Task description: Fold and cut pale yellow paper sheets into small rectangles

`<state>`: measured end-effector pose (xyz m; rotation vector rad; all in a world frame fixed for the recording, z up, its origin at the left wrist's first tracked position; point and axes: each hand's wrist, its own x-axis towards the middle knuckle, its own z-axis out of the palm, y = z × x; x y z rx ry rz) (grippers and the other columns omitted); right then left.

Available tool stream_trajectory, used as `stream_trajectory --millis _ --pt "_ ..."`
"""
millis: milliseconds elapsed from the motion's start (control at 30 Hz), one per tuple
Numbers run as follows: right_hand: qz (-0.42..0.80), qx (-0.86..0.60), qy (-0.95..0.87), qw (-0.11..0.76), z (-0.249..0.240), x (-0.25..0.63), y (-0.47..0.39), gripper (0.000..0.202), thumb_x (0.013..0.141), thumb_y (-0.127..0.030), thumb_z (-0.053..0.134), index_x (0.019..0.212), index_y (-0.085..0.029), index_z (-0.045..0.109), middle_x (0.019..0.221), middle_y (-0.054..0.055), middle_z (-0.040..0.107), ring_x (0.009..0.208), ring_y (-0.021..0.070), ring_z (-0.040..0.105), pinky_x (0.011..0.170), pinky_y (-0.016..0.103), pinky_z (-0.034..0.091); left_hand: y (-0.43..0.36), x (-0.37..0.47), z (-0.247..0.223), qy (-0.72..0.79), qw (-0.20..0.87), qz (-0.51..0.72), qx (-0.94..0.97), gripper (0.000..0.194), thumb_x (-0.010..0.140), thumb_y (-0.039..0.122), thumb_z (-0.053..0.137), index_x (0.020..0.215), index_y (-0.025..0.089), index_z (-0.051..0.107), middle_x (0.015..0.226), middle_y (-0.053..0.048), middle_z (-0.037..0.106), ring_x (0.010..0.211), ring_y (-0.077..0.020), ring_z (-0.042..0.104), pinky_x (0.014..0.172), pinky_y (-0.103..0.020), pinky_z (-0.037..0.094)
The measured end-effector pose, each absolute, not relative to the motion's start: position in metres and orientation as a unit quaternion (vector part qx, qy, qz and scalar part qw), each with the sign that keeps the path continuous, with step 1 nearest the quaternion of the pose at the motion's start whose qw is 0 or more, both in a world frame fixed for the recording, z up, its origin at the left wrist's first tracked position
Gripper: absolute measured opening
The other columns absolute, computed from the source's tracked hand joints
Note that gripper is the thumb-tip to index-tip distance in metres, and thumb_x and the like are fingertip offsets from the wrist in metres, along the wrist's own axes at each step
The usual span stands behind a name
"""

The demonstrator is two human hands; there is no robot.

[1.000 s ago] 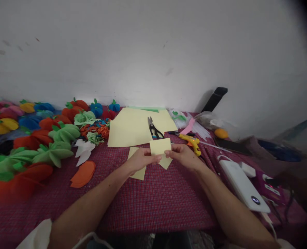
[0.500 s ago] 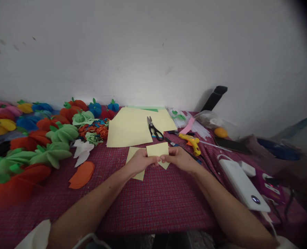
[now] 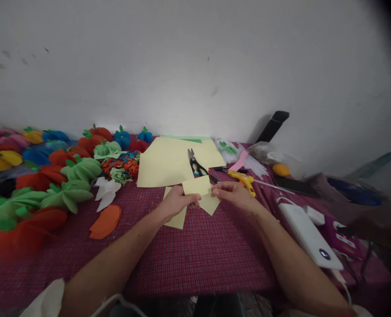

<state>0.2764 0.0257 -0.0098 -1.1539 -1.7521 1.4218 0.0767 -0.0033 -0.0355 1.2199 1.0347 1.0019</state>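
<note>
My left hand (image 3: 178,203) is closed on a small pale yellow sheet (image 3: 197,185), thumb on top near its lower left edge. The fingers of my right hand (image 3: 233,193) are drawn together at the sheet's right edge; whether they press on it is hard to make out. Under the held sheet a second yellow piece (image 3: 211,206) shows, one corner pointing toward me. Another yellow piece (image 3: 178,220) lies on the cloth below my left hand. Just beyond the hands, black-handled scissors (image 3: 195,164) rest on large yellow sheets (image 3: 164,163).
Colourful felt pumpkins (image 3: 66,193) crowd the left side, beside a heap of scraps (image 3: 122,166) and orange cut pieces (image 3: 106,221). At right are a yellow glue gun (image 3: 244,179), white glue sticks (image 3: 253,165), a white power bank (image 3: 309,235) and a purple power strip (image 3: 342,237).
My right hand has shifted slightly right and up, away from my left thumb. The held sheet has tilted, and more of the yellow piece under it shows.
</note>
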Motion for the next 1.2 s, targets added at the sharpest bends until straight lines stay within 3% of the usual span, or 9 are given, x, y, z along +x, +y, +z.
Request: stream_trajectory --millis 267,433,567,733,833,933,1100,1200 --pt "0.537 -0.396 -0.702 0.248 -0.025 0.258 0.018 0.025 0.07 -0.038 0.058 0.065 -0.014 0.058 0.062 0.0 0.057 0.055 0.0096 0.046 0.055 0.023 0.035 -0.003 0.079 -0.05 0.43 0.564 0.405 0.577 0.022 0.068 0.024 0.061 0.086 0.011 0.063 0.072 -0.005 0.064 0.06 -0.0118 0.056 0.055 -0.023 0.043" --pt "0.508 -0.399 -0.725 0.24 -0.025 0.263 0.021 0.027 0.072 -0.039 0.055 0.064 -0.014 0.057 0.059 -0.001 0.054 0.054 0.0097 0.045 0.053 0.023 0.035 -0.002 0.077 -0.05 0.444 0.554 0.388 0.588 0.021 0.069 0.028 0.059 0.079 0.01 0.064 0.067 -0.005 0.064 0.057 -0.0117 0.055 0.054 -0.023 0.042" --pt "0.509 -0.41 -0.719 0.236 -0.02 0.27 0.024 0.027 0.072 -0.041 0.055 0.066 -0.014 0.057 0.064 0.001 0.056 0.059 0.0121 0.049 0.057 0.025 0.038 0.0 0.073 -0.043 0.455 0.56 0.376 0.581 0.018 0.068 0.027 0.058 0.063 0.01 0.063 0.058 -0.004 0.061 0.052 -0.0099 0.052 0.055 -0.023 0.041" --pt "0.505 -0.434 -0.692 0.278 -0.016 0.277 0.028 0.026 0.07 -0.04 0.058 0.064 -0.015 0.056 0.067 0.001 0.058 0.063 0.0129 0.051 0.061 0.026 0.039 0.002 0.062 -0.026 0.472 0.536 0.384 0.584 0.019 0.07 0.028 0.058 0.06 0.012 0.06 0.055 0.0 0.058 0.049 -0.0068 0.046 0.053 -0.02 0.036" --pt "0.516 -0.419 -0.692 0.283 -0.018 0.276 0.027 0.024 0.071 -0.037 0.057 0.065 -0.014 0.057 0.066 0.001 0.057 0.062 0.012 0.05 0.061 0.025 0.038 0.0 0.06 -0.02 0.44 0.555 0.389 0.589 0.018 0.069 0.029 0.06 0.075 0.013 0.062 0.068 -0.001 0.06 0.058 -0.0078 0.048 0.053 -0.019 0.034" --pt "0.514 -0.407 -0.706 0.269 -0.019 0.271 0.023 0.023 0.072 -0.036 0.056 0.065 -0.014 0.057 0.063 0.0 0.055 0.059 0.011 0.048 0.059 0.025 0.038 -0.002 0.064 -0.02 0.41 0.585 0.401 0.573 0.032 0.068 0.033 0.062 0.094 0.014 0.059 0.081 -0.003 0.06 0.066 -0.0097 0.05 0.056 -0.02 0.035" --pt "0.518 -0.399 -0.722 0.227 -0.019 0.263 0.016 0.025 0.073 -0.04 0.056 0.068 -0.015 0.059 0.064 0.0 0.056 0.059 0.0115 0.049 0.058 0.025 0.039 -0.001 0.067 -0.031 0.483 0.533 0.384 0.578 0.034 0.073 0.044 0.053 0.072 0.011 0.061 0.056 0.002 0.051 0.05 -0.0077 0.04 0.048 -0.02 0.028" --pt "0.531 -0.407 -0.696 0.258 -0.02 0.262 0.017 0.028 0.073 -0.043 0.055 0.075 -0.016 0.06 0.068 0.0 0.057 0.06 0.012 0.05 0.058 0.025 0.04 -0.001 0.068 -0.034 0.476 0.512 0.368 0.613 0.033 0.072 0.043 0.055 0.058 0.012 0.056 0.049 0.005 0.042 0.046 -0.0063 0.033 0.046 -0.02 0.023"
